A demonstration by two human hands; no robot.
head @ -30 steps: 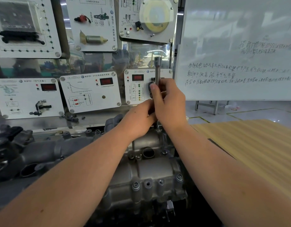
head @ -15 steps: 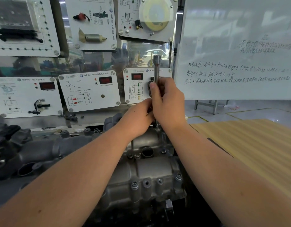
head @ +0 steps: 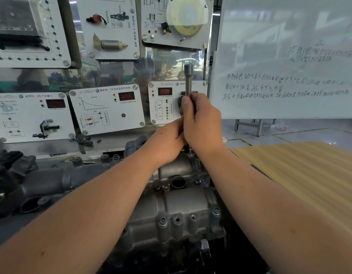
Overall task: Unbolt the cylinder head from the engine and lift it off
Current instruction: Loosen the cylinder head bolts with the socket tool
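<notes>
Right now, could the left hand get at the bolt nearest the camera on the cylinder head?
Probably yes: that bolt sits uncovered below the forearms, but the left hand grips the socket wrench and must release it first.

There is one view only, from a wide-angle camera on the person's head, looking forward and down along both forearms. It sits close over the engine [head: 171, 204], which fills the near middle. Far ahead stands a wall of sensor display panels [head: 107, 109]; a whiteboard [head: 290, 66] stands far right, a wooden surface [head: 309, 175] near right.
</notes>
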